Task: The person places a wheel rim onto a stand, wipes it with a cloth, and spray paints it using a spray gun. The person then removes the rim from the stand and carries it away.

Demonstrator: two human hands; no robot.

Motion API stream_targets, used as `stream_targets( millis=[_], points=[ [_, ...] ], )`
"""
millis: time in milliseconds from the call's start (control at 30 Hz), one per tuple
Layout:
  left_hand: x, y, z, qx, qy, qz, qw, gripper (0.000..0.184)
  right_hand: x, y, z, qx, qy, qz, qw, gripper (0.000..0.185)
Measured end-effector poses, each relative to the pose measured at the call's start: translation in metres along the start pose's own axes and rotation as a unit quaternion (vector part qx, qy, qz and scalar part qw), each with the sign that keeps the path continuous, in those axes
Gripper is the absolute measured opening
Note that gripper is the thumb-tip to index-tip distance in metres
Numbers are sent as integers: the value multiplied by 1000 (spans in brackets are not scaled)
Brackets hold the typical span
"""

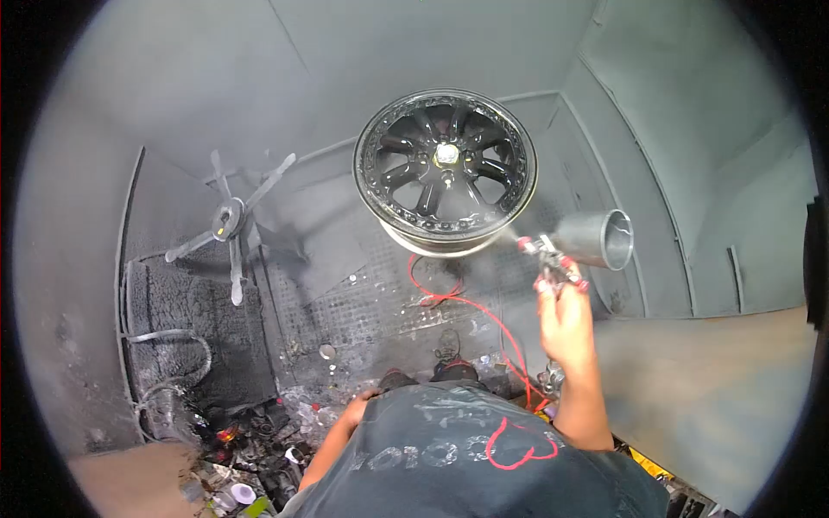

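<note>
My right hand (567, 321) is closed around a spray gun (549, 259), which has a metal cup (587, 237) tipped out to the right. The gun's nozzle points left at the lower right rim of a glossy black wheel rim (429, 197), and a faint mist shows between them. The spokes face up and look wet, with a pale cap at the hub. Low at my side, my left hand (361, 404) rests by my thigh, partly hidden by the dark shirt; its fingers cannot be made out clearly.
A red air hose (484, 309) runs across the grimy floor towards my right side. On the left stands a grey stand with several arms (229, 220), above a shaggy dark filter panel (199, 332). Litter (250, 466) lies at lower left. Grey booth walls (691, 129) surround the area.
</note>
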State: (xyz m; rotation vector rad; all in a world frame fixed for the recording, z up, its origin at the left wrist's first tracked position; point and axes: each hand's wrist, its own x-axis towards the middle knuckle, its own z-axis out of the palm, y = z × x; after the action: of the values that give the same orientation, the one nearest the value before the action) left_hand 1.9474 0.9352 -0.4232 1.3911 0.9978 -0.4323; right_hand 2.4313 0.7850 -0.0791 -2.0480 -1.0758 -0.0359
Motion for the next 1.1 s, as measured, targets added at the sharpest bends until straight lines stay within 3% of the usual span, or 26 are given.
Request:
stream_targets(
  millis=[33, 100, 167, 233, 300, 433, 533, 567, 600, 700, 733, 833, 967, 1100],
  points=[
    [-5, -21, 3, -40, 1, 2, 999, 59, 0, 3, -7, 20, -27, 149, 988, 23],
    [-18, -35, 14, -84, 2, 7, 996, 57, 5, 33, -11, -34, 9, 144, 989, 24],
    [-47, -35, 22, -177, 58, -39, 982, 54, 25, 27, -20, -1, 33, 205, 978, 24],
    [-70, -43, 22, -118, 90, -34, 988, 51, 43, 47, -14, -22, 54, 180, 982, 22],
    [-83, -74, 15, -58, 126, -32, 990, 49, 64, 65, -1, -85, 102, 90, 987, 27],
    [-108, -150, -8, -16, 208, -12, 978, 41, 97, 7, 17, -79, 114, 43, 989, 28],
    [-145, -167, -13, -65, 266, -13, 962, 37, 98, -51, 31, -79, 60, 38, 994, 26],
    [-153, -181, -9, -102, 293, -30, 950, 36, 93, -64, 36, -66, 45, 4, 997, 27],
    [-160, -195, -3, -57, 334, -11, 941, 37, 88, -75, 42, -56, 28, -29, 998, 28],
    [-182, -254, 30, -124, 367, 3, 922, 37, 65, -99, 49, -7, -44, -47, 998, 25],
    [-190, -276, 48, -137, 374, -2, 917, 40, 48, -115, 40, -9, -78, 13, 997, 23],
    [-228, -334, 102, -63, 338, -40, 938, 41, 7, -100, 38, -42, -42, -38, 998, 21],
    [-253, -377, 163, -130, 288, -98, 944, 43, -47, -84, 39, -250, 43, -29, 967, 21],
    [-265, -394, 211, -245, 295, -134, 914, 45, -73, -105, 68, -179, -4, 84, 980, 26]
  ],
)
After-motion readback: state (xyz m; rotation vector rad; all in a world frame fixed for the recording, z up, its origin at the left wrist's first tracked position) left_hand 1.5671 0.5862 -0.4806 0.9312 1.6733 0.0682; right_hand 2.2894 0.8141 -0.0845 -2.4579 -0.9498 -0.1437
